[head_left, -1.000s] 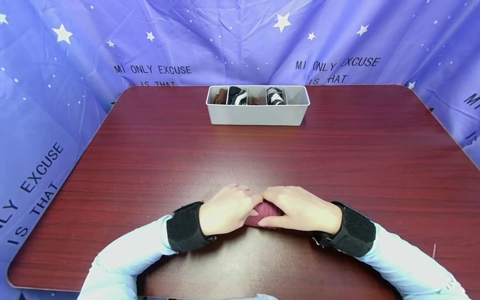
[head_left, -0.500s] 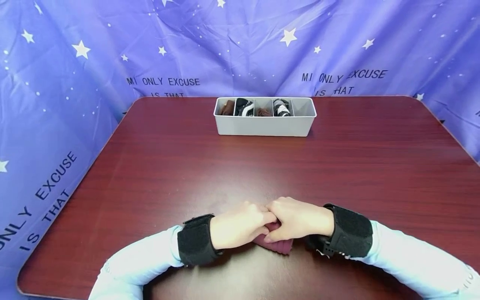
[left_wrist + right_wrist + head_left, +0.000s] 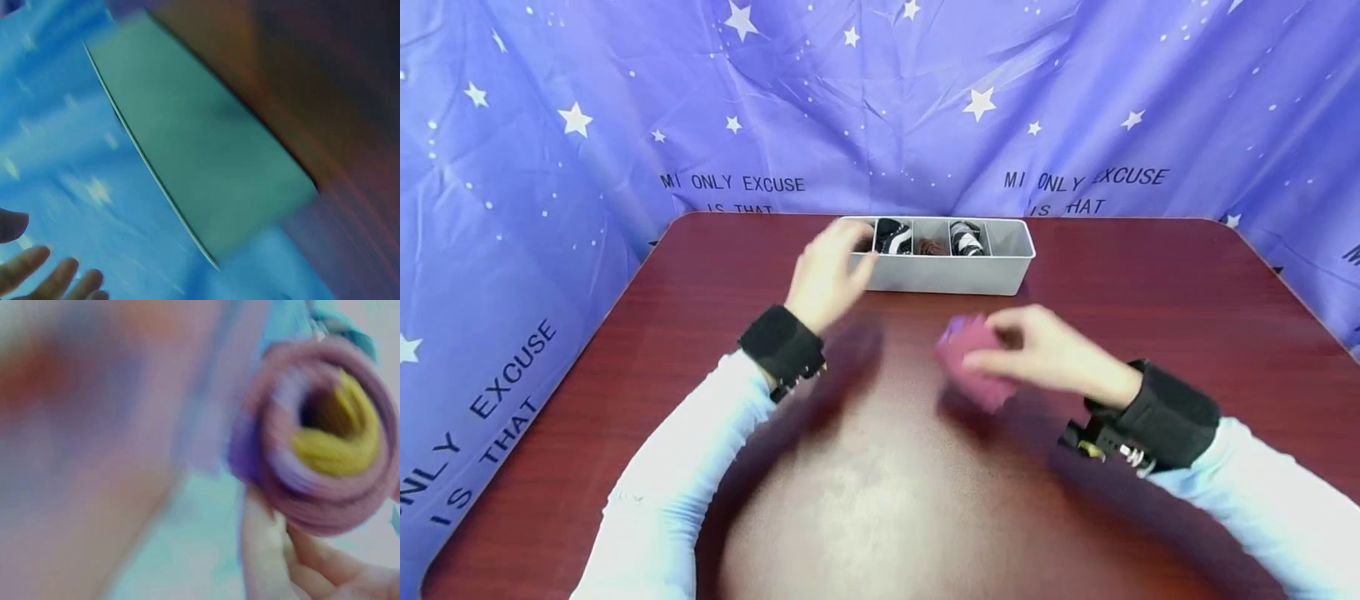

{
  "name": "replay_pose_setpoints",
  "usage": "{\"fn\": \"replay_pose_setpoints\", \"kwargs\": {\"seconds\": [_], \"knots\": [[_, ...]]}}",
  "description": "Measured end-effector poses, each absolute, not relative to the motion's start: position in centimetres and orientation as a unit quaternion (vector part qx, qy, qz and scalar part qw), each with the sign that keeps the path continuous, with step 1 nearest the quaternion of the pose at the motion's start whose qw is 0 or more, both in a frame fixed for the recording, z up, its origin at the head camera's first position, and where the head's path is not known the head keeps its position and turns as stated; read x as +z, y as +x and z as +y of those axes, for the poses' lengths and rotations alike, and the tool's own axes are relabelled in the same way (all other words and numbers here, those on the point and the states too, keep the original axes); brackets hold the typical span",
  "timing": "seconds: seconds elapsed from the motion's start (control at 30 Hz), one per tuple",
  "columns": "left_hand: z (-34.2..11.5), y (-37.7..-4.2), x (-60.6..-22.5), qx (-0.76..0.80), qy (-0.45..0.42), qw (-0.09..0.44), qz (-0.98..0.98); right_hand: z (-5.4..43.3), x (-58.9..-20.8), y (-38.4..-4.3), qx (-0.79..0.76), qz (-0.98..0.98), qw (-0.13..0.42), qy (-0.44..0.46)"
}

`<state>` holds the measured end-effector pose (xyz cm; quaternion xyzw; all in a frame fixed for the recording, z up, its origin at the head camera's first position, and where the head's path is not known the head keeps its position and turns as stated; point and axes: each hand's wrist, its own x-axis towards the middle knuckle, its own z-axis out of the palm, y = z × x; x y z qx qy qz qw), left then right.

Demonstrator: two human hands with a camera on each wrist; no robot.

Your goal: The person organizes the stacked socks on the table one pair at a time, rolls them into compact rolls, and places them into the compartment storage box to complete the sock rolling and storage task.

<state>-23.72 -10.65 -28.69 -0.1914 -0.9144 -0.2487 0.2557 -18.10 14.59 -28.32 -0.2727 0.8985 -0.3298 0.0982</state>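
A pink rolled-up sock (image 3: 973,367) hangs above the table, gripped between the thumb and fingers of my right hand (image 3: 1048,350). Its coiled end, with purple and yellow (image 3: 334,453) inside, faces the right wrist camera. My left hand (image 3: 826,275) reaches out at the left end of the grey divided box (image 3: 951,276), fingers spread and holding nothing. Those fingers overlap the box's left compartment in the head view. In the left wrist view the fingertips (image 3: 59,278) show apart from the box's long side wall (image 3: 200,137).
Inside the box, a black-and-white rolled sock (image 3: 895,237), a brown one (image 3: 932,247) and another black-and-white one (image 3: 967,239) sit in separate compartments. The rightmost compartment (image 3: 1009,239) shows bare walls. A starry purple cloth (image 3: 880,108) hangs behind the table (image 3: 1150,333).
Both hands have come apart from the table's front. The left has moved forward to the box; the right has lifted the rolled sock and carried it forward and right.
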Motion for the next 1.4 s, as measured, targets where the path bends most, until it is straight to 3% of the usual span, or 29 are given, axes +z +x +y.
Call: {"fn": "replay_pose_setpoints", "kwargs": {"seconds": [0.1,0.2,0.43,0.5,0.63,0.7,1.4], "knots": [[-11.6,-26.5,-28.0,-0.314,-0.114,0.238,-0.912,16.2,-24.9,-20.5,-0.334,0.923,0.018,-0.19],[-12.7,-29.4,-28.5,-0.364,-0.037,0.203,-0.908,17.7,-22.2,-23.2,-0.347,0.93,-0.014,-0.117],[-17.5,-41.4,-39.6,-0.412,0.024,0.194,-0.89,18.9,-21.8,-28.7,-0.4,0.916,0.007,0.001],[-17.2,-39.7,-38.7,-0.425,0.049,0.136,-0.893,18.3,-22.9,-29.7,-0.416,0.909,0.017,0.021],[-14.7,-32.5,-33.3,-0.456,0.065,0.089,-0.883,17.4,-24.7,-30.7,-0.417,0.908,0.003,0.035],[-13.9,-30.6,-31.8,-0.472,0.064,0.076,-0.876,17.3,-25.2,-30.9,-0.387,0.921,-0.014,0.038],[-13.9,-32.4,-32.7,-0.505,0.064,0.102,-0.855,15.7,-26.8,-34.0,-0.126,0.99,-0.062,0.026]]}}
